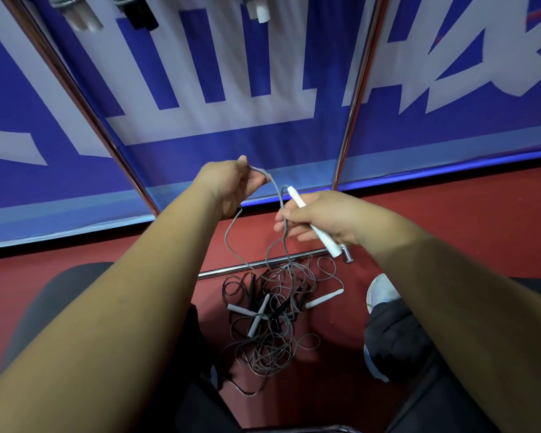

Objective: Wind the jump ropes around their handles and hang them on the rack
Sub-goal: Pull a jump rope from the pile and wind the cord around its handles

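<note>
Winding barely begun: right hand (322, 217) grips white handle (298, 199), possibly two; left hand (228, 185) pinches its grey cord (277, 189). Next, draw cord from floor tangle (272, 323) and wrap

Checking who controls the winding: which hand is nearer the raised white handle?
Right. The right hand grips the white handle itself. The left hand is up and to its left, apart from it, pinching the grey cord.

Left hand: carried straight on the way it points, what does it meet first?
Probably the blue banner, between the rack poles. The left hand, pinching the grey rope, points up and away at it. Depth is unclear.
</note>
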The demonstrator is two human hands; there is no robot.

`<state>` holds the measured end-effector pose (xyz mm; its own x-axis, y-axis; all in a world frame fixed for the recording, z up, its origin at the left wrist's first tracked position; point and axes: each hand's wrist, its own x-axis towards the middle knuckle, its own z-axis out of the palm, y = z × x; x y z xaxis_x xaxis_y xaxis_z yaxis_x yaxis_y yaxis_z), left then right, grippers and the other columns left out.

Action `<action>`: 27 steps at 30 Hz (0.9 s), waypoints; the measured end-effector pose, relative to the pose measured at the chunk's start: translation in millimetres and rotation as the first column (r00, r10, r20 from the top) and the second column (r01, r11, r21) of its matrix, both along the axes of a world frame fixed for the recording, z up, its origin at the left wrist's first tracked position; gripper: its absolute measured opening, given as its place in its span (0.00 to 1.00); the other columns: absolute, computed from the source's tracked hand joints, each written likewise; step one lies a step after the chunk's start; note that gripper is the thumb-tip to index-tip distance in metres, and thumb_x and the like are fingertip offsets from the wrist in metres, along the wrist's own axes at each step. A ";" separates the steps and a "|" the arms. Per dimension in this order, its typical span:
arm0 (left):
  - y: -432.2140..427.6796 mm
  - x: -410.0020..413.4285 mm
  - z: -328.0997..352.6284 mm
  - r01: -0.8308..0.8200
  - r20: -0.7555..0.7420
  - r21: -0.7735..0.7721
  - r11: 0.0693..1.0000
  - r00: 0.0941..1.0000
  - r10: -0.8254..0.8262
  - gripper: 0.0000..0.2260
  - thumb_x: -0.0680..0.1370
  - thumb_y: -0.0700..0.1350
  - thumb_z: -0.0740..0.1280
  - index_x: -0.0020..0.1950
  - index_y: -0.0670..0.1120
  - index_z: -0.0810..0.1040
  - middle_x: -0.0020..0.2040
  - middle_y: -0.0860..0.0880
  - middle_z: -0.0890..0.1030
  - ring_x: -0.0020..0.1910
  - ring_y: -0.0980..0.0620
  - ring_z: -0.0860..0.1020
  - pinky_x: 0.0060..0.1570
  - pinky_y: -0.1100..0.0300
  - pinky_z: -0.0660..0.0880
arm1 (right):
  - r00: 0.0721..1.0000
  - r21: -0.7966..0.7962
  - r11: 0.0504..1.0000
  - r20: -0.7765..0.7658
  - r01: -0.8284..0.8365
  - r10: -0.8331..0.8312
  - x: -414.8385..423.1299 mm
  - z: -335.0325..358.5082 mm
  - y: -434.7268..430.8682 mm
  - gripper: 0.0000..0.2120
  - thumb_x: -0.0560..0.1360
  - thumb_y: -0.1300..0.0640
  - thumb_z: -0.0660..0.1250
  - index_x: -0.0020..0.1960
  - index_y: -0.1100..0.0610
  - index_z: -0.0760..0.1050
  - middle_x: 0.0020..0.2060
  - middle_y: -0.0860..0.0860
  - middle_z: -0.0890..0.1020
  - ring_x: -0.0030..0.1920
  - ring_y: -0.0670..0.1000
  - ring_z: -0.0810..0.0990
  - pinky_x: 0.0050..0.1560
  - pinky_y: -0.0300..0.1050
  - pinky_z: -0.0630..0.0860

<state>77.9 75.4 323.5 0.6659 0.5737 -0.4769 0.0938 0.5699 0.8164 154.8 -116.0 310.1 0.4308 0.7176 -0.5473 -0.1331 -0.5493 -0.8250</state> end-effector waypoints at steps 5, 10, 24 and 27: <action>-7.6 -8.1 -0.8 0.344 -0.320 0.130 0.930 0.902 -0.289 0.11 0.86 0.36 0.58 0.65 0.34 0.74 0.54 0.38 0.86 0.47 0.40 0.88 0.46 0.48 0.85 | 0.979 0.142 0.971 -0.082 0.195 -0.184 0.2 6.9 4.5 0.08 0.86 0.57 0.66 0.59 0.60 0.82 0.48 0.58 0.89 0.47 0.57 0.90 0.52 0.53 0.87; -21.9 -16.1 -10.6 0.798 -0.571 0.266 0.541 0.582 -0.578 0.18 0.81 0.30 0.59 0.59 0.47 0.83 0.55 0.49 0.88 0.56 0.48 0.86 0.58 0.53 0.79 | 0.893 0.266 0.858 -0.235 0.439 -0.384 2.7 17.6 8.5 0.06 0.83 0.61 0.69 0.57 0.64 0.80 0.45 0.62 0.87 0.45 0.61 0.90 0.41 0.51 0.87; -32.9 -8.3 -0.7 0.633 -0.268 0.347 0.692 0.774 -0.574 0.06 0.85 0.41 0.68 0.56 0.38 0.81 0.51 0.44 0.88 0.43 0.51 0.87 0.43 0.57 0.84 | 0.895 -0.056 0.902 -0.113 0.427 -0.431 26.9 -1.2 -1.0 0.13 0.83 0.54 0.68 0.65 0.58 0.81 0.53 0.54 0.89 0.53 0.58 0.88 0.50 0.53 0.84; -27.9 -4.2 4.9 0.430 -0.129 0.259 0.865 0.903 -0.410 0.09 0.85 0.43 0.68 0.57 0.36 0.81 0.49 0.44 0.88 0.44 0.52 0.88 0.42 0.59 0.84 | 0.963 -0.174 0.964 -0.149 0.200 -0.227 16.8 -7.1 -2.5 0.11 0.84 0.53 0.65 0.63 0.55 0.81 0.55 0.51 0.89 0.58 0.55 0.86 0.63 0.54 0.79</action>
